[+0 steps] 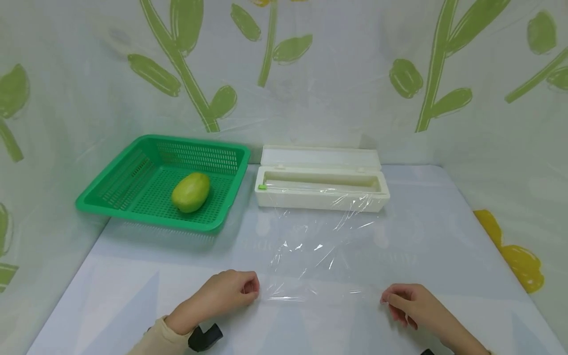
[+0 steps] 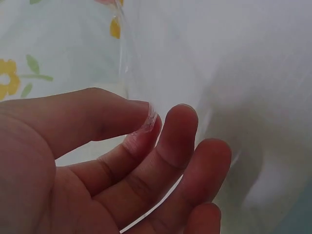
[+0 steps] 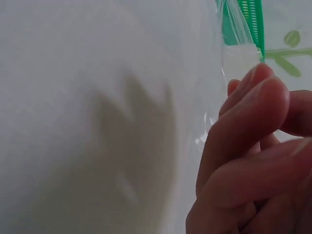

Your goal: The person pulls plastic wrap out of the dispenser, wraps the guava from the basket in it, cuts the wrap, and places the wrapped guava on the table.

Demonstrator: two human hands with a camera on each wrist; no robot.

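Note:
A sheet of clear plastic wrap (image 1: 310, 251) stretches from the roll in a white dispenser box (image 1: 321, 199) toward the near side of the table. At the sheet's left near corner my left hand (image 1: 232, 291) pinches the film between thumb and forefinger; the left wrist view shows the crumpled film (image 2: 150, 119) at the fingertips. My right hand (image 1: 410, 305) holds the opposite near corner, thumb against forefinger. In the right wrist view the film (image 3: 202, 131) runs up beside the curled fingers (image 3: 253, 107); the pinch point itself is partly hidden there.
A green perforated basket (image 1: 166, 222) stands at the back left with a yellow-green mango-like fruit (image 1: 191, 192) in it. The dispenser's lid (image 1: 319, 157) is raised behind the box, and a small green slider (image 1: 262, 187) sits at its left end. A leaf-patterned curtain (image 1: 337, 74) surrounds the table.

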